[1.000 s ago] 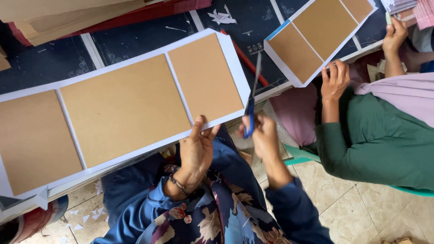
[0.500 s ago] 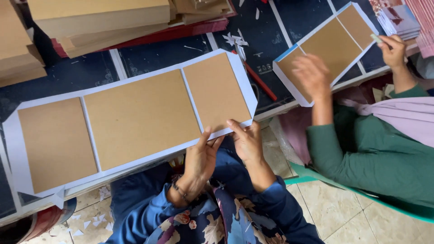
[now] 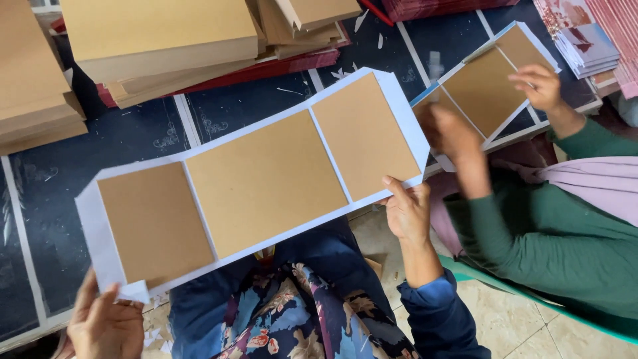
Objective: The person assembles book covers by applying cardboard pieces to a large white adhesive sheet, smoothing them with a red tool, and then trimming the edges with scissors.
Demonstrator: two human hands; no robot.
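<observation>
Over a dark table, both hands, left hand and right hand, grip a white sheet.

A long white paper sheet with three brown cardboard panels glued side by side is held flat and slanted above the dark table, its right end farther up.

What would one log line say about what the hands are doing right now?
left hand: holds white sheet corner | right hand: holds opposite edge | sheet: three brown boards on it, over dark table | co-worker's hands: another sheet
</observation>
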